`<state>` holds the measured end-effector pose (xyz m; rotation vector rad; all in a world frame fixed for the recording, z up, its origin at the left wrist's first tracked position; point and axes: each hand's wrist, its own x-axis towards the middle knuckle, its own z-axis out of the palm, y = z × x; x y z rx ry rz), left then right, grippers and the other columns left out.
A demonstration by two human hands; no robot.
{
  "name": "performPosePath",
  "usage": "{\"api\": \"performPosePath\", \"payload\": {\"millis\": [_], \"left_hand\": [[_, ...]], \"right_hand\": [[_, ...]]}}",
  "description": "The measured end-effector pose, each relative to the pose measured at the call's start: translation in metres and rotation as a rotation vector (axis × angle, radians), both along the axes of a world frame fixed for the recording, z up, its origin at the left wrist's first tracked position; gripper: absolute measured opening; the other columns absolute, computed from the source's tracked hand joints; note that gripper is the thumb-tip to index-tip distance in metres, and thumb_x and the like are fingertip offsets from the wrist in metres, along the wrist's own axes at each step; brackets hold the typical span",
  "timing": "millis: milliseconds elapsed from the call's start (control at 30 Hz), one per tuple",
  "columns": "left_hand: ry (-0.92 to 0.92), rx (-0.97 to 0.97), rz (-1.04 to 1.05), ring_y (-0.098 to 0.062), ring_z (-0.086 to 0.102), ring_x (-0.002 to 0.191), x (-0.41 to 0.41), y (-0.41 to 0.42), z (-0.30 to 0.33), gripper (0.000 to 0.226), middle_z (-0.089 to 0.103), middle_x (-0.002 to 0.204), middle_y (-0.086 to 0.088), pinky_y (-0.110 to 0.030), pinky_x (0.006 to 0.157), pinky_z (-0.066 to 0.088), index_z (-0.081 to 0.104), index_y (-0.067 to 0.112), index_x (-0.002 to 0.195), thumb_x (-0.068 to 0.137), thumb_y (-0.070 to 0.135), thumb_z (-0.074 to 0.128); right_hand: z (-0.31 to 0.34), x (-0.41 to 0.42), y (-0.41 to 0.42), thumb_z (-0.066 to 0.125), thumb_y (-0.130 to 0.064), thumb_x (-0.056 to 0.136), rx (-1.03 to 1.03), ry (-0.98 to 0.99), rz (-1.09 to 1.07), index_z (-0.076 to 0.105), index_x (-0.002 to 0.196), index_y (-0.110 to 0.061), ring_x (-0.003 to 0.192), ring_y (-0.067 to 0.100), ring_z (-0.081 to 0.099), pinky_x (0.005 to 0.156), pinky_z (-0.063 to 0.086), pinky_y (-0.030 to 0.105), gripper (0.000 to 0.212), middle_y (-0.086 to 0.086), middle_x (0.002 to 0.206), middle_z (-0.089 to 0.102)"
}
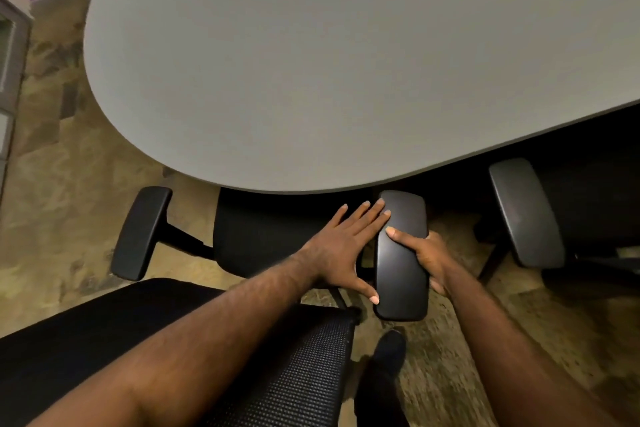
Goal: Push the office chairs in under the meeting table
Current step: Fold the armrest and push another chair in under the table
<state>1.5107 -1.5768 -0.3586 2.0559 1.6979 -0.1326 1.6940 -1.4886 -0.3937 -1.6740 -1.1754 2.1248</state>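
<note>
Progress is partial: the office chair (263,236) in front of you has the front of its seat just under the near curved edge of the meeting table (311,63), but most of the seat, both armrests and the mesh backrest (294,374) are out on the carpet (69,201). I judge it needs a further push before it counts as tucked in. A second chair (588,219) to the right sits deeper in the shadow under the table's long edge, though its armrest pad (526,212) is outside the edge too.

Your right hand (429,257) is wrapped around the right armrest (401,253), thumb on top and fingers curled under its outer side. Your left hand (343,250) is spread flat and wide, holding nothing, its thumb and fingertips touching the inner side of that pad. The left armrest (142,232) is untouched.

The tabletop is smooth, matt grey with a rounded end. The armrest pads are long, rounded, dark plastic; the seat is black fabric, the backrest an open woven mesh, the carpet mottled tan.
</note>
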Motion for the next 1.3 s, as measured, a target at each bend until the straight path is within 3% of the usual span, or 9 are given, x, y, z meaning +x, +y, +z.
{"api": "performPosePath", "payload": {"millis": [100,233,433,567,667,867,967,1100,1300], "left_hand": [[-0.002,0.005,0.021,-0.022,-0.017,0.148,0.005,0.002,-0.002,0.141,-0.022,0.161,0.000,-0.053,0.120,-0.001,-0.018,0.023,0.153,0.054,0.091,0.057],[-0.002,-0.021,0.014,-0.021,-0.018,0.148,0.005,0.000,-0.012,0.142,-0.025,0.160,-0.001,-0.050,0.121,-0.001,-0.021,0.021,0.152,0.055,0.091,0.057],[-0.007,-0.065,0.027,-0.019,-0.023,0.146,0.007,0.000,-0.040,0.142,-0.033,0.157,0.002,-0.046,0.120,-0.006,-0.026,0.023,0.149,0.056,0.090,0.057],[0.001,-0.110,0.035,-0.019,-0.025,0.145,0.010,0.000,-0.058,0.142,-0.036,0.155,0.002,-0.045,0.119,-0.010,-0.028,0.023,0.149,0.057,0.087,0.060],[0.033,-0.156,0.041,-0.020,-0.025,0.145,0.014,0.002,-0.070,0.142,-0.036,0.155,0.001,-0.045,0.118,-0.011,-0.030,0.023,0.147,0.060,0.081,0.065],[0.028,-0.182,0.050,-0.021,-0.022,0.145,0.012,0.004,-0.079,0.142,-0.037,0.154,0.004,-0.043,0.114,-0.016,-0.033,0.027,0.145,0.059,0.080,0.067],[0.061,-0.183,0.055,-0.021,-0.023,0.145,0.014,0.004,-0.076,0.141,-0.035,0.155,0.004,-0.045,0.113,-0.016,-0.031,0.026,0.146,0.059,0.081,0.066],[0.051,-0.194,0.078,-0.019,-0.021,0.146,0.008,0.002,-0.063,0.135,-0.031,0.157,0.003,-0.046,0.116,-0.013,-0.029,0.024,0.148,0.064,0.081,0.061],[0.013,-0.260,0.095,-0.017,-0.014,0.148,-0.024,-0.007,-0.024,0.121,-0.023,0.160,0.004,-0.043,0.117,-0.011,-0.020,0.024,0.151,0.075,0.075,0.058]], "right_hand": [[-0.003,0.001,0.004,0.096,-0.042,0.042,-0.047,0.058,0.041,0.065,0.112,-0.010,0.088,0.031,0.072,0.083,0.057,0.053,0.083,0.010,0.098,0.075],[-0.007,-0.001,0.006,0.094,-0.035,0.042,-0.054,0.060,0.046,0.065,0.108,-0.010,0.084,0.029,0.073,0.073,0.059,0.045,0.077,0.011,0.096,0.075],[-0.027,-0.004,0.005,0.092,-0.034,0.045,-0.092,0.016,0.042,0.064,0.111,-0.005,0.090,0.032,0.071,0.084,0.056,0.053,0.077,0.014,0.101,0.073],[-0.045,-0.006,0.005,0.092,-0.036,0.043,-0.101,-0.011,0.025,0.064,0.110,-0.003,0.085,0.028,0.072,0.079,0.059,0.045,0.079,0.012,0.098,0.074],[-0.056,-0.008,0.000,0.092,-0.036,0.044,-0.125,-0.023,-0.009,0.058,0.119,-0.002,0.092,0.032,0.070,0.086,0.056,0.049,0.089,0.014,0.107,0.071],[-0.067,-0.007,-0.005,0.090,-0.036,0.055,-0.086,-0.084,-0.024,0.053,0.125,-0.004,0.098,0.031,0.066,0.091,0.053,0.052,0.086,0.013,0.116,0.067],[-0.066,-0.008,-0.010,0.088,-0.039,0.062,0.010,-0.170,-0.019,0.047,0.135,-0.008,0.109,0.031,0.060,0.095,0.050,0.050,0.089,0.012,0.129,0.060],[-0.052,-0.011,-0.017,0.087,-0.038,0.068,0.368,-0.341,0.055,0.027,0.150,-0.015,0.134,0.030,0.040,0.104,0.040,0.042,0.104,0.010,0.152,0.033],[-0.012,-0.018,-0.015,0.079,-0.039,0.076,0.743,-0.369,0.165,0.038,0.145,-0.014,0.134,0.027,0.037,0.104,0.035,0.036,0.084,0.009,0.148,0.034]]}}
